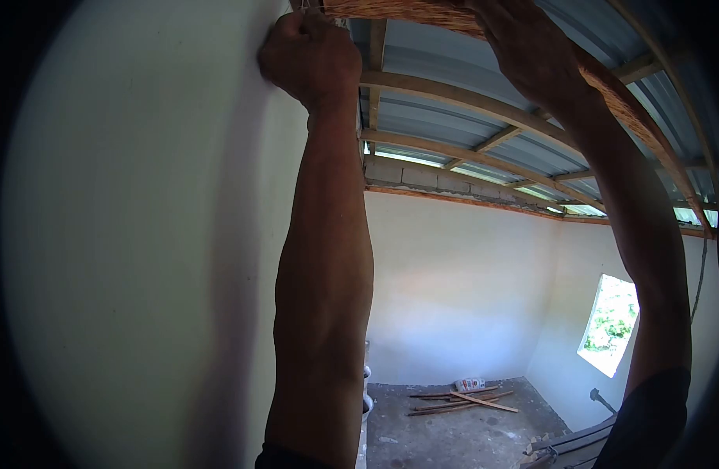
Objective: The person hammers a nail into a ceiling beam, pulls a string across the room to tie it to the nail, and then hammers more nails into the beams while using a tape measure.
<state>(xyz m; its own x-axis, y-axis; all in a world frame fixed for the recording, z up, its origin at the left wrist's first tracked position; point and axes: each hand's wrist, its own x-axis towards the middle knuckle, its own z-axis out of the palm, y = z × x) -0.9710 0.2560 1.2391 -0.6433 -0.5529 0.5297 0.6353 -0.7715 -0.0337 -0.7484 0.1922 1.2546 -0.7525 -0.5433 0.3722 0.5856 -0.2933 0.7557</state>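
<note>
Both arms reach up overhead. My left hand (316, 59) is closed in a pinch at the top of the white wall (141, 195), by the end of a reddish-brown wooden beam (410, 9). A few thin pale strands show at its fingertips; what it grips is too small to make out. Higher on the right, my right hand (527, 51) is raised against the same beam. Its fingers run past the upper edge of the view, so their grip is hidden.
Curved wooden rafters (453, 87) carry a metal sheet roof (430, 51). Below, wooden strips (461, 402) and a white container (470, 384) lie on the concrete floor (406, 445). A window opening (609, 324) lets in light. Stacked lengths (570, 445) sit at lower right.
</note>
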